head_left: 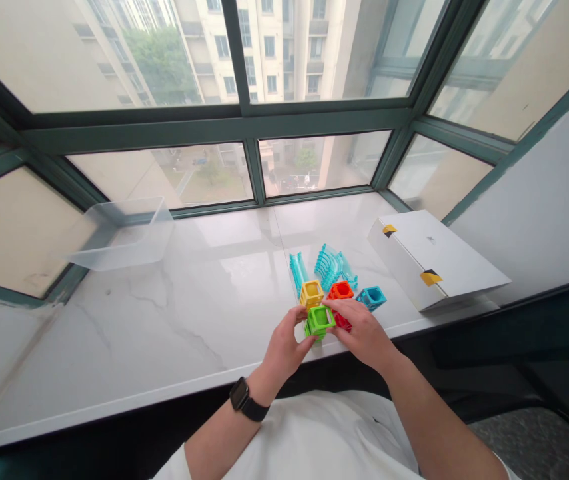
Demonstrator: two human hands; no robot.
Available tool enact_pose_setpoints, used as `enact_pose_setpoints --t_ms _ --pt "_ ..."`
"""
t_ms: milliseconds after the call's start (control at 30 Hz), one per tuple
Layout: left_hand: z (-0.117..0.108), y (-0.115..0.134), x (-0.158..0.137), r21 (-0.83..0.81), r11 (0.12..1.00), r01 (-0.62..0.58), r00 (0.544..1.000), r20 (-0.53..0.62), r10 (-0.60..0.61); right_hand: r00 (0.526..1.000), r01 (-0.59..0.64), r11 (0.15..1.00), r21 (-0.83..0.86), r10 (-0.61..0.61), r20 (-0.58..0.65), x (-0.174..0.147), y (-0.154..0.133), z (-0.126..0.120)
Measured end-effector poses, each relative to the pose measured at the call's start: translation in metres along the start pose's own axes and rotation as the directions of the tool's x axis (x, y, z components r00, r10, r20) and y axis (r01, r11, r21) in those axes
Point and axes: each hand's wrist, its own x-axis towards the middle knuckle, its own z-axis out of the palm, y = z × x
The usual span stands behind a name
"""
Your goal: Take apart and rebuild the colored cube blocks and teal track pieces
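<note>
A green hollow toy block (320, 321) is between my two hands, close to the front edge of the sill. My left hand (287, 339) has its thumb and fingers around the block's left side. From the right, my right hand (362, 330) grips the same block with thumb and fingertips. Just behind it stands a yellow block (311, 292). Red blocks (340, 291) sit beside the fingers of my right hand and are partly covered by it. Further right lies a blue block (372, 297). Contact between the green block and its neighbours cannot be made out.
Clear turquoise track pieces, one straight (298, 272) and some curved (330, 265), lie behind the blocks. A white box (439, 257) stands at right, a transparent plastic bin (129, 257) at far left. The marble sill (189, 313) ends at windows behind.
</note>
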Motion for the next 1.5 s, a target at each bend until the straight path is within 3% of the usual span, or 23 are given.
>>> enact_pose_setpoints --t_ms 1500 --pt "0.0003 -0.0053 0.0007 -0.031 0.999 -0.005 1.000 0.001 0.005 1.000 0.012 0.998 -0.062 -0.011 0.014 0.0006 0.0072 0.0060"
